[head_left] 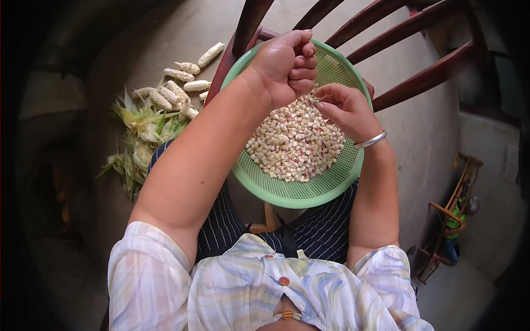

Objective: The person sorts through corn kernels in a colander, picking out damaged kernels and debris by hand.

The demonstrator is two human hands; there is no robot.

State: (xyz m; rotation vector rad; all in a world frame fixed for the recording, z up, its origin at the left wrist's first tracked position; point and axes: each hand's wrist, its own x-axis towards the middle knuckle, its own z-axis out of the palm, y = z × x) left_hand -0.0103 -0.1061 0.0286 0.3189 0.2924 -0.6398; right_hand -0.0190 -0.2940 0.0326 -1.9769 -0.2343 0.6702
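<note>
A green plastic mesh basket [285,198] stands before me with a heap of loose maize kernels [296,140], mostly cream with some reddish ones. My left hand [287,66] is raised over the far part of the basket, its fingers curled towards the palm and the thumb lying along the top. Whether anything is inside that curl is hidden. Lower and to the right, my right hand [348,109] hovers over the kernels with thumb and forefinger bent and slightly apart. Nothing shows between them. A silver bangle [370,140] circles the right wrist.
Under the basket is a dark red wooden chair [217,76], whose slatted back [372,29] rises beyond it. Several bare corncobs [178,93] and a pile of green husks [140,140] lie on the floor at left. A person [455,219] is near wooden furniture [449,207] far right.
</note>
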